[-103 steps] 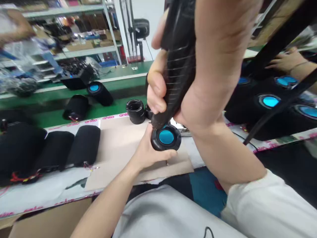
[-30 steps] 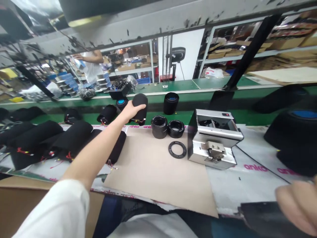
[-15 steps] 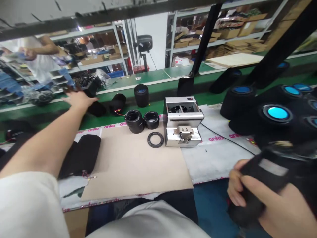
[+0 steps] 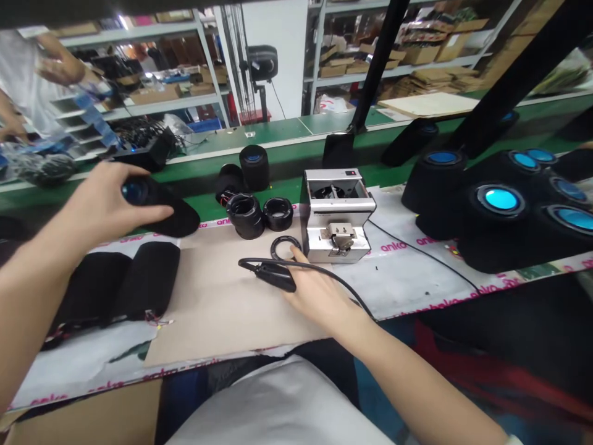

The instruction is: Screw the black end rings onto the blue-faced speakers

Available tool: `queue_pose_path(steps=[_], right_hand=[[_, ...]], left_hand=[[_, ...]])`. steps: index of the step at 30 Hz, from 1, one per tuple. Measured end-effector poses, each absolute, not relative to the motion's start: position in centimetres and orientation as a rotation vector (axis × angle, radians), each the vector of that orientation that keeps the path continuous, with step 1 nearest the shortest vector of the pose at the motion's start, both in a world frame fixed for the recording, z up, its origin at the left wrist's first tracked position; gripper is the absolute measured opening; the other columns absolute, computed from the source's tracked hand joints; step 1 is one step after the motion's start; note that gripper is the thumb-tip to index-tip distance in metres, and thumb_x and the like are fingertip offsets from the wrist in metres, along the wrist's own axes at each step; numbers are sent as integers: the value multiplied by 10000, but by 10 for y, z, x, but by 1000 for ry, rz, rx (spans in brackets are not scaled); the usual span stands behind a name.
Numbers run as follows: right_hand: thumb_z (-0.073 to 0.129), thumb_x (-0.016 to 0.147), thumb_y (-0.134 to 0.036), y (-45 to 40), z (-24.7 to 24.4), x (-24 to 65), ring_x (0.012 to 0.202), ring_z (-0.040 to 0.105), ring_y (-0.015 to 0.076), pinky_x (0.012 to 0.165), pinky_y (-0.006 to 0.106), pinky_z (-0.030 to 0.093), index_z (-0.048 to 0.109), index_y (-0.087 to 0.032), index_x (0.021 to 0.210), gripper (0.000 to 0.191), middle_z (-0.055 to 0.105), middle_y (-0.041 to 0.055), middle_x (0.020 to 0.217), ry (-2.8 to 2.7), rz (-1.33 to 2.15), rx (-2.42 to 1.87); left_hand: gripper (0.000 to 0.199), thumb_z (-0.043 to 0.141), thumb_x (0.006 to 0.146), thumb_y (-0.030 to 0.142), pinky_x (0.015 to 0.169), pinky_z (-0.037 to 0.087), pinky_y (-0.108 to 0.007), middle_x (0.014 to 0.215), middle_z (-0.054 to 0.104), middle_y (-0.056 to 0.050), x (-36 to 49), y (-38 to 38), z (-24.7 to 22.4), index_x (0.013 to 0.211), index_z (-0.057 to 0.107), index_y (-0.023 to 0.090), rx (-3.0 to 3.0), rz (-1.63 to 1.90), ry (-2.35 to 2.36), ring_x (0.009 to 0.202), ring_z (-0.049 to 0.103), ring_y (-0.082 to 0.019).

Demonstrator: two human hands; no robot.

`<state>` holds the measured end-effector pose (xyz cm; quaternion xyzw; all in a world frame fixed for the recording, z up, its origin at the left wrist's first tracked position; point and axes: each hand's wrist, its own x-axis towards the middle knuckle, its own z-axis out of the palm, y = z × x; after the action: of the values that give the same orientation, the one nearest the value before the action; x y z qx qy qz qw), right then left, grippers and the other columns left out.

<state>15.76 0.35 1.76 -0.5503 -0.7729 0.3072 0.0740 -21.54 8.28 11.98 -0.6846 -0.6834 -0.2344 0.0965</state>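
Observation:
My left hand [image 4: 109,201] curls its thumb and fingers round the end of a black cloth-covered speaker [image 4: 178,213], where a glossy dark-blue cone shows. The speaker lies tilted above the work mat's far left corner. Over the tan cardboard mat [image 4: 222,290], my right hand [image 4: 315,287] is closed on a black corded tool [image 4: 275,276], which looks like an electric screwdriver; its working tip is hidden. A black ring [image 4: 283,242] lies just beyond the right fingers. Several black ring-shaped housings [image 4: 245,216] stand between the two hands, farther back.
A metal screw feeder [image 4: 340,216] stands right of the ring, its cable trailing right. Black speakers with blue cones [image 4: 501,199] crowd the right side. Two black covered bodies [image 4: 148,278] lie at the left. More speakers [image 4: 254,167] stand on the green bench behind.
My right hand has swung from the far right to over the mat, with the corded tool now visible. My left hand has drawn the speaker nearer from the back bench.

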Motion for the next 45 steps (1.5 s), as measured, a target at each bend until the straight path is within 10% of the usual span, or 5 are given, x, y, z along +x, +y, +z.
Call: queue_pose_path(steps=[6, 13, 20, 29, 45], right_hand=[[580, 907, -194, -9, 15, 167, 1321, 697, 386, 1133, 527, 589, 626, -229, 1509, 605, 570, 107, 1604, -2339, 1049, -1604], [554, 1022, -303, 5, 24, 185, 1061, 741, 262, 856, 317, 556, 616, -261, 1397, 382, 759, 82, 1228, -2269, 902, -1638], [485, 879, 33, 14, -5, 174, 1077, 697, 267, 820, 300, 425, 655, -224, 1255, 487, 738, 88, 1194, -2559, 766, -1561], [571, 940, -78, 17, -6, 190, 1208, 691, 313, 911, 337, 503, 646, -234, 1302, 402, 710, 84, 1340, -2551, 850, -1641], [879, 811, -336, -8, 81, 174, 694, 663, 165, 675, 288, 572, 724, -247, 998, 259, 736, -18, 845, -1926, 735, -1082]], left_hand=[[677, 881, 741, 635, 1085, 584, -588, 1346, 691, -40, -152, -21, 69, 1330, 679, 369, -2423, -824, -1841, 1226, 700, -383], [1175, 1019, 668, 410, 1307, 405, -665, 1690, 450, -18, -111, -52, 5, 1622, 342, 536, -2029, -1794, -1854, 1538, 498, -439], [1183, 1020, 627, 573, 1244, 490, -590, 1636, 500, -165, -118, -48, -37, 1604, 421, 280, -1918, -2095, -1908, 1464, 589, -417], [1117, 986, 655, 629, 1200, 527, -561, 1570, 556, -177, -89, -52, -33, 1561, 451, 255, -2068, -2034, -1926, 1422, 625, -398], [1199, 1036, 562, 624, 1202, 511, -580, 1506, 517, -169, -50, -46, -47, 1527, 420, 269, -2088, -2161, -1768, 1406, 611, -396]])
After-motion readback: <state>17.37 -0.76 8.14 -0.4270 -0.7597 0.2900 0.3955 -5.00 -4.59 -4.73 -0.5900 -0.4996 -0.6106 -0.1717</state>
